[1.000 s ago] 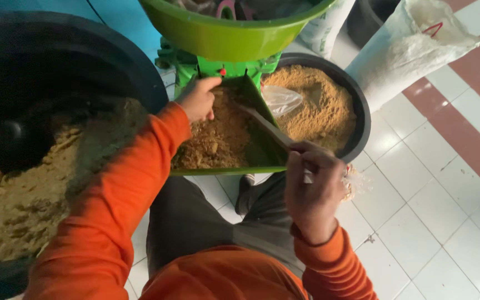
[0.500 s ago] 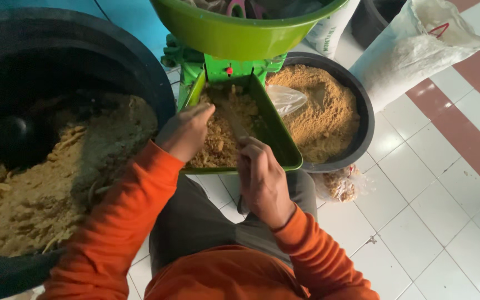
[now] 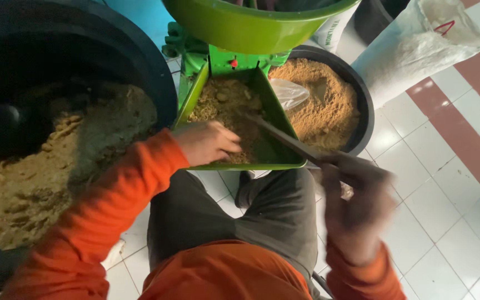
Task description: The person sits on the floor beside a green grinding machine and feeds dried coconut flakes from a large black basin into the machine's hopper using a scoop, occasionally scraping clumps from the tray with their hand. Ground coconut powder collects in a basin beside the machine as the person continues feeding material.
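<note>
A green chute tray [image 3: 284,158] under a green machine holds brown crumbly meal [image 3: 223,103]. My left hand [image 3: 206,143] rests inside the tray at its near edge, fingers curled over the meal. My right hand [image 3: 356,205], blurred with motion, is shut on a thin dark stick [image 3: 281,138]. The stick slants up to the left, and its tip reaches into the tray's meal.
A large black tub [image 3: 156,72] of coarse brown mash stands at the left. A round black basin [image 3: 362,105] of finer tan meal sits behind the tray, with a clear plastic bag [image 3: 287,91] in it. A white sack [image 3: 418,50] lies at the right on white floor tiles.
My right hand has drawn back to the right and down with the stick. My left hand slid from the tray's left rim to its near edge.
</note>
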Available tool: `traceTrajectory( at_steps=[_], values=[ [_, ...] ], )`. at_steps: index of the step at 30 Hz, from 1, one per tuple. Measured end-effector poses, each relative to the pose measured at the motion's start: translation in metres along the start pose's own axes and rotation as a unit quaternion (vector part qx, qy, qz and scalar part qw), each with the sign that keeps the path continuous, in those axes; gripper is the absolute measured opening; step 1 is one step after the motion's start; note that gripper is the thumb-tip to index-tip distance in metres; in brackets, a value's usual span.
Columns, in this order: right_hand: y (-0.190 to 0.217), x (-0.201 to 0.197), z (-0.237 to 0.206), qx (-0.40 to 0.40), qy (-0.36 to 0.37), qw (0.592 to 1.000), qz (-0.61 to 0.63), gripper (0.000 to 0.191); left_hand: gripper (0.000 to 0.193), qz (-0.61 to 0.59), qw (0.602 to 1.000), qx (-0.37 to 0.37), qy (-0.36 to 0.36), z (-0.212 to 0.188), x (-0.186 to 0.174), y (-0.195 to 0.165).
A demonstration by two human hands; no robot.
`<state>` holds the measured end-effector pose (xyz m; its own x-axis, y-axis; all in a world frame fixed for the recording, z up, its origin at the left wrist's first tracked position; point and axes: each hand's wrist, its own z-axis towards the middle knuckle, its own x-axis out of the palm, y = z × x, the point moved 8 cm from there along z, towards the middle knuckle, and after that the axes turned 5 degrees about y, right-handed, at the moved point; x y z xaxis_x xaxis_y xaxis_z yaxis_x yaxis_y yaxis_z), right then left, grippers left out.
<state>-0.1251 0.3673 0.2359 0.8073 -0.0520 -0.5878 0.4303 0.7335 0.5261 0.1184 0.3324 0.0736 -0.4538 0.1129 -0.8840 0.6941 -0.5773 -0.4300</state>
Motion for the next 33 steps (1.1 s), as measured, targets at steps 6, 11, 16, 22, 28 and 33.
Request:
traceTrajectory(
  at_steps=[6, 11, 16, 22, 28, 33],
  values=[
    [-0.007, -0.024, -0.013, 0.016, 0.02, 1.0, -0.012, 0.028, 0.025, 0.221, 0.95, -0.057, 0.214, 0.053, 0.047, 0.054],
    [-0.007, 0.026, 0.006, -0.044, 0.024, 0.996, -0.074, 0.023, 0.011, 0.339, 0.934, -0.114, -0.014, 0.043, -0.02, 0.065],
    [-0.008, 0.045, 0.007, -0.051, 0.03, 0.998, 0.004, 0.023, 0.012, 0.287, 0.946, -0.148, 0.033, 0.013, -0.014, 0.045],
    [-0.002, 0.05, 0.02, -0.05, 0.022, 0.998, -0.009, 0.022, 0.01, 0.315, 0.935, -0.161, 0.03, 0.013, -0.01, 0.048],
    [-0.004, 0.066, 0.013, -0.068, 0.011, 0.998, 0.01, 0.021, 0.009, 0.33, 0.931, -0.159, 0.0, 0.023, -0.01, 0.057],
    [-0.01, 0.079, 0.012, -0.048, 0.048, 0.998, 0.015, 0.022, 0.011, 0.293, 0.944, -0.154, 0.018, 0.019, -0.014, 0.059]
  ],
)
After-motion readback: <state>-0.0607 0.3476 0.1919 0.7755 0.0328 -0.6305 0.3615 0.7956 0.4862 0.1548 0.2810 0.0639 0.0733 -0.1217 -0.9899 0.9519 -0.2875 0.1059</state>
